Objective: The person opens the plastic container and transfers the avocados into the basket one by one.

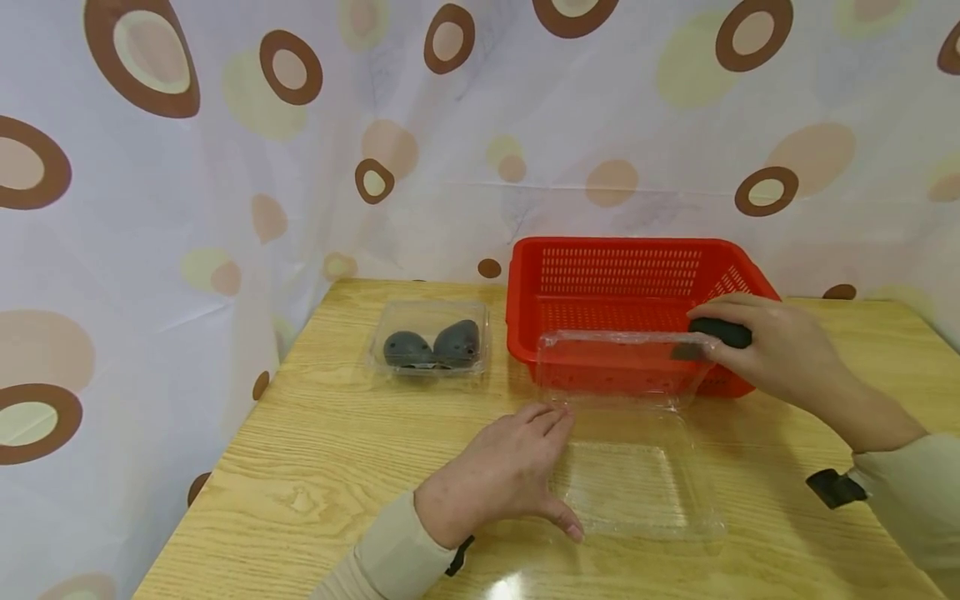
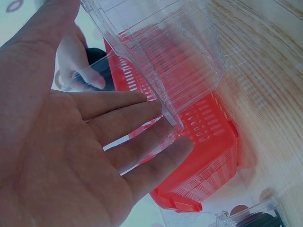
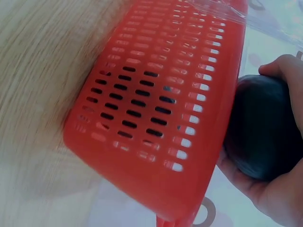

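Working before a spotted curtain (image 1: 555, 108), well beyond both hands, and over a wood-grain table (image 1: 300, 492) running beneath them. Has a red slotted basket (image 1: 622, 279) just beyond and left of the grip of the right hand (image 1: 787, 346), with something dark (image 3: 155, 133) behind the slots near that grip, too broken up to identify for certain. Has an open clear clamshell (image 1: 630, 487) nearer and left of the same grip, base flat on the table, hinged lid (image 1: 630, 337) raised in front of the basket. Touches the left side of that base with the left hand (image 1: 510, 471), fingers straight, thumb spread apart, pinching nothing. Has a second clear clamshell (image 1: 408, 315) beyond and to the left of the left hand, apparently closed. Grips a dark avocado (image 1: 722, 332) between thumb and fingers of the right hand, close by the basket rim; cannot tell whether above or inside that rim. Judging by this, seems partway along: done, one clamshell loaded with two avocados (image 1: 457, 343) and closed, plus another one opened. Leaves undone, as far as visible, any filling of the open base and closing of that lid.
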{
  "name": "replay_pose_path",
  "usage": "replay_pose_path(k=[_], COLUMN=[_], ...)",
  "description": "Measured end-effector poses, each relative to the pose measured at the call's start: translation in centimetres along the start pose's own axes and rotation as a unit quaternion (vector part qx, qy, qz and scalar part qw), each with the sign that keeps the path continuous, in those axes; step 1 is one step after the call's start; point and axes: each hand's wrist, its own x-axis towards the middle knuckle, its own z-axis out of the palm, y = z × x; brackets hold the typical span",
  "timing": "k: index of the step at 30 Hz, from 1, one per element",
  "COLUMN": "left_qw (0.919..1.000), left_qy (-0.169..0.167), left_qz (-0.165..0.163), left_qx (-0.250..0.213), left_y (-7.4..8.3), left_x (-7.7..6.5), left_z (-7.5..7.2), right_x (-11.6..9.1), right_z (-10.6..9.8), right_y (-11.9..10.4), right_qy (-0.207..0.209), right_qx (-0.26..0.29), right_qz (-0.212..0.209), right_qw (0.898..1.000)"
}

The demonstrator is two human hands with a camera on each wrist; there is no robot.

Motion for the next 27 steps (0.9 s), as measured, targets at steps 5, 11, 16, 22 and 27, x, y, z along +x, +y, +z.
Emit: replay_pose_path(k=[5,11,16,22,27], left_qw=[1.0000,1.0000,1.0000,0.9999,0.9999], left_qy=[0.000,-0.004,-0.003,0.006,0.007], left_qz=[0.001,-0.001,-0.002,0.005,0.005], left_qx=[0.000,-0.002,0.003,0.010,0.014], left_y=[0.0,0.1,0.1,0.0,-0.1], left_x=[-0.1,-0.1,0.0,0.0,0.0], left_z=[0.0,-0.1,0.0,0.1,0.2], right_x=[0.8,1.5,2.0,2.4,2.9], right_z=[0.6,1.4,2.0,2.5,3.0], right_y=[-0.5,-0.9,-1.0,-0.8,-0.7], right_qy=[-0.003,-0.011,-0.028,-0.086,-0.121], right_qx=[0.022,0.041,0.062,0.090,0.118], right_qz=[0.006,0.015,0.025,0.052,0.064], right_qw=[1.000,0.999,0.997,0.991,0.984])
